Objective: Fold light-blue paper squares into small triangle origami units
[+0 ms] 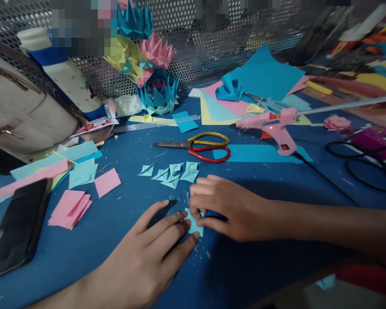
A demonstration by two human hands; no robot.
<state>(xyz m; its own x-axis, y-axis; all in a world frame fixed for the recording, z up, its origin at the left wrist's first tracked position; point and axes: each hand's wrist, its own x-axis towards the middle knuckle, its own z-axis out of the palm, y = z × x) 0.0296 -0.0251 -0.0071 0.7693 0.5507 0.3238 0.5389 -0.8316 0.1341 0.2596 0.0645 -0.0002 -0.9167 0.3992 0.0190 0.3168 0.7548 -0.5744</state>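
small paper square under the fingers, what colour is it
The small paper square is light blue, leaning turquoise; it shows best in the head view.

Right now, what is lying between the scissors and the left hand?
In the head view, small folded light-blue papers lie between the scissors and left hand.

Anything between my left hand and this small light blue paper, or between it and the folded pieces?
Nothing visible separates your left hand from the light blue paper; they touch. Toward the folded pieces, your right hand partly blocks the right side; left of that hand, the way looks open.
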